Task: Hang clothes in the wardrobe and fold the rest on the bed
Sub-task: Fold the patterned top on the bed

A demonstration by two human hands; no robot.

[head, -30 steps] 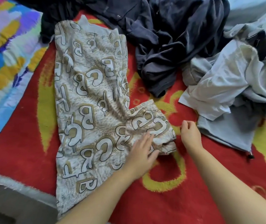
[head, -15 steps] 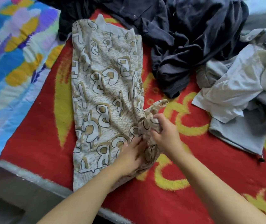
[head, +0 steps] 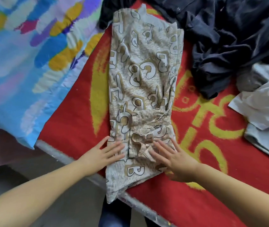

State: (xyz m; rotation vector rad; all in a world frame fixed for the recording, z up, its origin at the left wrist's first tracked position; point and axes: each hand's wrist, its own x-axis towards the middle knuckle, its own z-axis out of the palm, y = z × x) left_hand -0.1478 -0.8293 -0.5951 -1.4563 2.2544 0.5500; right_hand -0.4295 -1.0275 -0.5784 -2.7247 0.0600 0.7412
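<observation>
A beige garment printed with large letters (head: 143, 76) lies in a long narrow strip on the red and yellow bed cover (head: 74, 115), its near end hanging over the bed edge. A sleeve is folded in over its lower part. My left hand (head: 105, 154) lies flat, fingers spread, on the garment's lower left edge. My right hand (head: 173, 158) presses flat on the lower right, over the folded-in sleeve. Neither hand grips the cloth.
A heap of dark navy clothes (head: 225, 38) lies at the back right. White and grey garments (head: 264, 108) are piled at the right edge. A blue multicoloured sheet (head: 25, 63) covers the left. The bed's grey edge (head: 61, 154) runs diagonally below my hands.
My right hand has laid the sleeve it held over the garment and let go. Both hands now rest flat on the cloth. The view has shifted so the garment sits further right.
</observation>
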